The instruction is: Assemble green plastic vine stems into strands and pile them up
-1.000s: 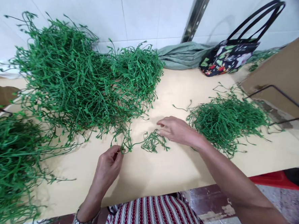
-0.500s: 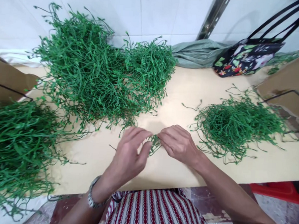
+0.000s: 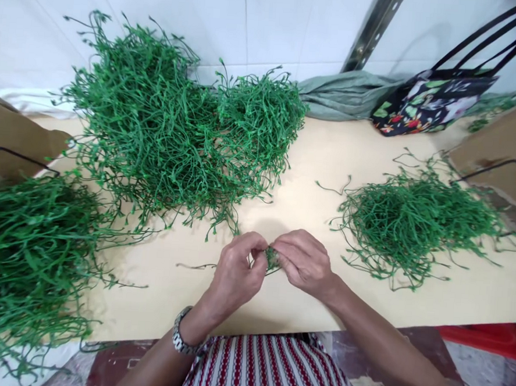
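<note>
Just above the table's front edge, my left hand (image 3: 239, 269) and my right hand (image 3: 305, 262) meet fingertip to fingertip. Between them is a small green stem sprig (image 3: 272, 260), thin and curly, partly hidden by the fingers. My left thumb and forefinger pinch its left side. The right fingers are pressed together on its other side. A thin dark stem (image 3: 194, 266) sticks out to the left, past my left hand; whether it belongs to the sprig I cannot tell.
A large pile of green stems (image 3: 157, 123) lies at the back. Another pile (image 3: 23, 243) spreads on the left, and a smaller pile (image 3: 407, 219) on the right. Cardboard boxes (image 3: 16, 140) (image 3: 501, 141) flank the table (image 3: 145, 314). A floral bag (image 3: 429, 104) leans on the wall.
My left hand has moved right and closed its thumb and forefinger onto the sprig. My right hand stays at it, slightly lower in the picture.
</note>
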`<state>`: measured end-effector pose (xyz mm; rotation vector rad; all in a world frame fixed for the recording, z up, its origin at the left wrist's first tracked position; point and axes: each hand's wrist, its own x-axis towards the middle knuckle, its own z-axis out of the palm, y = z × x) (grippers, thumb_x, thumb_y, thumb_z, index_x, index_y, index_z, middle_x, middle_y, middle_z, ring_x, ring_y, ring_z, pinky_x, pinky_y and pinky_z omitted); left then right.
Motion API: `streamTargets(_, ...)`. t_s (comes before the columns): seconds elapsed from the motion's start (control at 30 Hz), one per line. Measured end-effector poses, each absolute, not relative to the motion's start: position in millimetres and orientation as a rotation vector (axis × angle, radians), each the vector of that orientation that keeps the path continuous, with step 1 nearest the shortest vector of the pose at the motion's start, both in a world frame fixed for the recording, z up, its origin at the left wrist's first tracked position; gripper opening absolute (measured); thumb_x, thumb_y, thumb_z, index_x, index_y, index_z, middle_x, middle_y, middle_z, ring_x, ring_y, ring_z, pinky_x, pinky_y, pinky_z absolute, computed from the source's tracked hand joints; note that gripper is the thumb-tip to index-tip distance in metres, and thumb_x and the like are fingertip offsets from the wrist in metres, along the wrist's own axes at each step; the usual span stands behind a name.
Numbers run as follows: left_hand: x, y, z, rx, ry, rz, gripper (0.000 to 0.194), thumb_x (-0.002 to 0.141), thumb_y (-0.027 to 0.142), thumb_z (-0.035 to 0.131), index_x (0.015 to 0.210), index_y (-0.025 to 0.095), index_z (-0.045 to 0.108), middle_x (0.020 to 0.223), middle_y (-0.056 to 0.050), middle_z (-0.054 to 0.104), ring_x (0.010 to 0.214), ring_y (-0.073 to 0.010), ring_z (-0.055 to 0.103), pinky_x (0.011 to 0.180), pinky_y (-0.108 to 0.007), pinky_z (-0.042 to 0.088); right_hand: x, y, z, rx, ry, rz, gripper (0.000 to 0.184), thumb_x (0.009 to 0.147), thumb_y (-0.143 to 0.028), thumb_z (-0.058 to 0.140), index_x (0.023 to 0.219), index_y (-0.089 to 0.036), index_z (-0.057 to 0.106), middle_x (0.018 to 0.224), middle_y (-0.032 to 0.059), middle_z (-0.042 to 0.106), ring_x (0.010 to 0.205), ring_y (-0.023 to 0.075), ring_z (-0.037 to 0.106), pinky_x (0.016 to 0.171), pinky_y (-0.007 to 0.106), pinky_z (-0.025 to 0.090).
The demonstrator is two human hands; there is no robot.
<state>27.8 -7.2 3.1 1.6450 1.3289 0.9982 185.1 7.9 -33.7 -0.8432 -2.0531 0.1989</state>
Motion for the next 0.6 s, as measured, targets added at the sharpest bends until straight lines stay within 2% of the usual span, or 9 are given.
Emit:
streamTargets(0.13,28,-7,-1,1.717,1.305,1.079,0.023,0.069,0.001,0.047,0.072,0.02,0.06,0.066,-0.001,0.053,0.067,-0.0166,0.048,0.068,-0.027,0.034,182,8,-31,-0.871,-2.043,0.213,0.012,0.081,-0.013,0.051,0.083,-0.017,0.062,0.074,0.006,0.062,0.068,0.0156,0.056,0.063,0.031,0.046)
streamTargets(0.33,28,-6,-4,1.715,1.191,1.163,0.02,0.071,0.004,0.052,0.078,0.021,0.062,0.079,-0.005,0.055,0.081,-0.0197,0.051,0.078,-0.031,0.036,178,8,-21,-0.89,-1.949,0.324,0.013,0.083,-0.011,0.047,0.081,-0.016,0.06,0.071,0.0062,0.059,0.067,0.0145,0.055,0.06,0.027,0.048)
streamTargets(0.43,24,-4,-3,1.681,1.167,1.185,0.018,0.071,0.004,0.052,0.073,0.02,0.06,0.084,-0.006,0.057,0.086,-0.0207,0.052,0.08,-0.031,0.036,179,10,-14,-0.858,-1.968,0.371,0.011,0.083,-0.012,0.049,0.08,-0.015,0.059,0.07,0.0063,0.059,0.066,0.0145,0.054,0.06,0.027,0.046)
streamTargets(0.6,16,-1,3,1.59,0.973,1.034,0.017,0.068,0.002,0.049,0.065,0.019,0.053,0.079,-0.005,0.056,0.081,-0.0191,0.053,0.075,-0.03,0.039,183,14,-6,-0.776,-2.01,0.729,0.013,0.084,-0.018,0.048,0.075,-0.015,0.057,0.067,0.0047,0.056,0.063,0.0131,0.052,0.057,0.026,0.043)
